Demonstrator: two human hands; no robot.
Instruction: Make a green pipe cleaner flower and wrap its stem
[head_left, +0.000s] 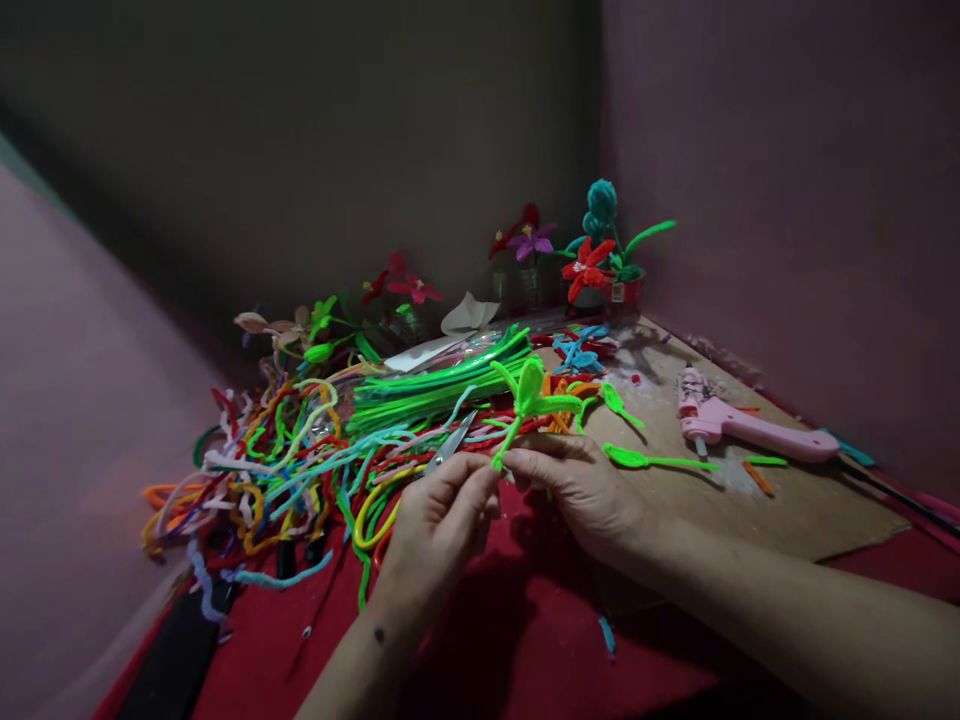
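Both hands meet near the middle of the view around the stem of a bright green pipe-cleaner sprig [529,388], which stands upright with a few leaf-shaped loops at its top. My left hand [448,510] pinches the lower end of the stem between thumb and fingers. Just to its right, my right hand [574,488] pinches the same stem with thumb and forefinger. Scissors [452,440] lie behind my left hand, blades showing. On the cardboard beyond my right hand rests a loose green pipe-cleaner leaf [637,458], with another leaf [616,402] behind it.
A tangle of coloured pipe cleaners [292,470] covers the left side. Behind it lies a bundle of green pipe cleaners [442,385]. A pink glue gun [739,420] rests on the cardboard [810,510] at right. Pipe-cleaner flowers [589,268] stand along the back wall.
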